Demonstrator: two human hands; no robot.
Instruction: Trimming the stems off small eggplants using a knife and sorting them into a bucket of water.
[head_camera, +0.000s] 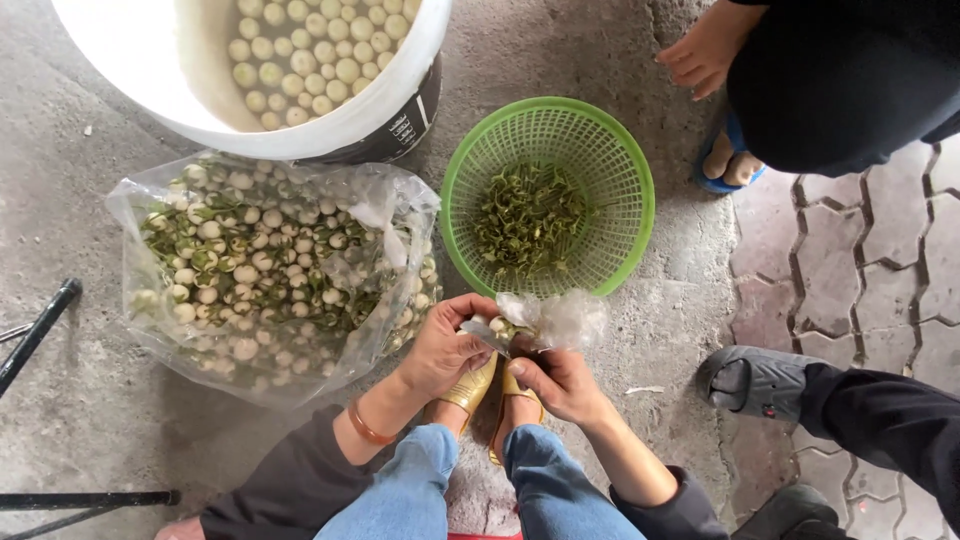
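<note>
A small pale round seed sits pinched between the fingertips, just above the knees. A short grey blade lies slanted against it. A crumpled clear plastic bag bunches up just right of the seed.

1. Below me I see a rough grey concrete floor; I place the rest by the round green plastic mesh basket standing on it.
2. Up and left of the basket stands a large white plastic bucket.
3. Just left of the basket lies a clear plastic bag of pale round seeds.
4. Right of the basket the concrete meets grey interlocking paving blocks.
5. Far left of the basket lies a thin black rod.
6. Below and right of it rests a grey sandal.
</note>
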